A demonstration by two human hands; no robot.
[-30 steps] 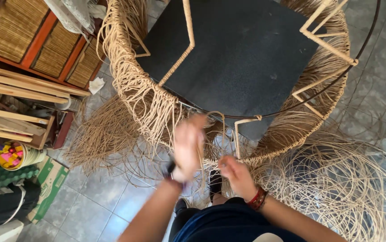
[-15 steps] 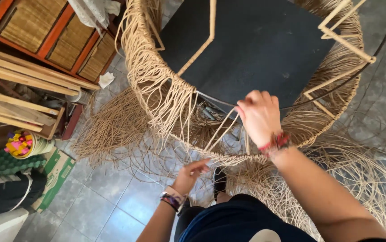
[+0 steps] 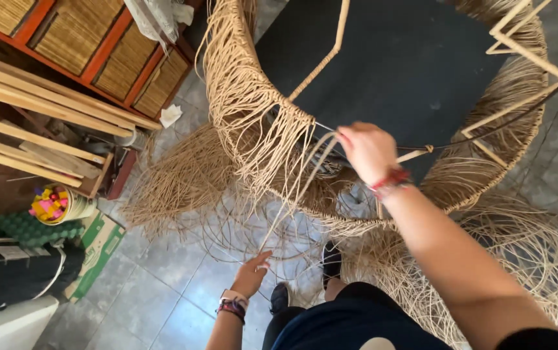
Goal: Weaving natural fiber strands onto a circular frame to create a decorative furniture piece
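A large round frame [image 3: 525, 52] part-woven with tan cane strands [image 3: 243, 110] stands in front of me over a dark mat [image 3: 408, 58]. My right hand [image 3: 368, 150], a red band at its wrist, is raised at the frame's near rim and pinches a cane strand [image 3: 292, 201]. That strand runs down and left to my left hand [image 3: 251, 273], which grips its lower end low over the tiled floor. Loose cane strands [image 3: 538, 259] hang from the rim and spread around my legs.
Long wooden slats [image 3: 39, 104] lie at the left beside red-framed woven panels [image 3: 104, 45]. A bowl of colourful small pieces [image 3: 52, 204], a green-and-brown carton [image 3: 97, 249] and a crumpled white paper [image 3: 170, 115] sit on the grey tiles.
My right hand rose from low beside the left up to the rim, drawing the strand taut. My left hand dropped toward the floor, and the view shifted closer.
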